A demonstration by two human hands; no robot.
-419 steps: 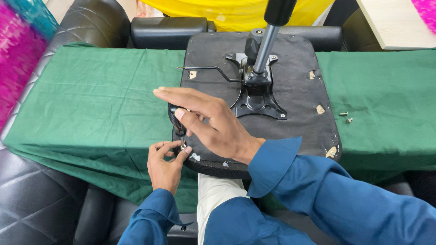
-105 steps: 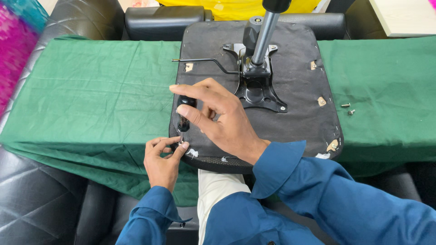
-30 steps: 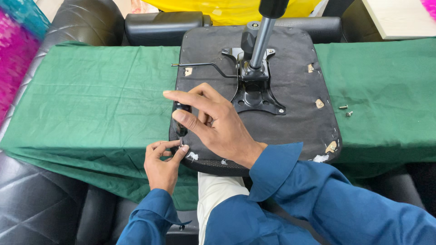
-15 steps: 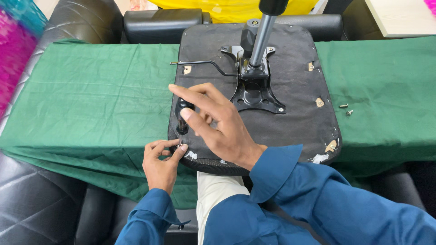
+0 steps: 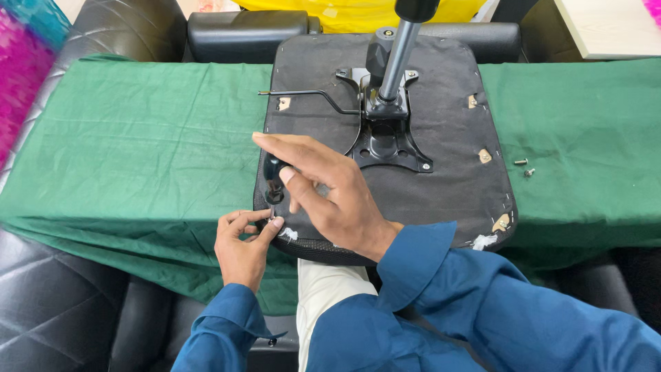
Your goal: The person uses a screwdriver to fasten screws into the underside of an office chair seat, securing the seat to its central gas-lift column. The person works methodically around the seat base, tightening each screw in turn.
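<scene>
My right hand grips a black knob at the front left corner of the upturned seat base; my left hand pinches a small screw just below it.

Bright even indoor light, soft faint shadows, sharp focus, slight wide-angle stretch at edges
</scene>
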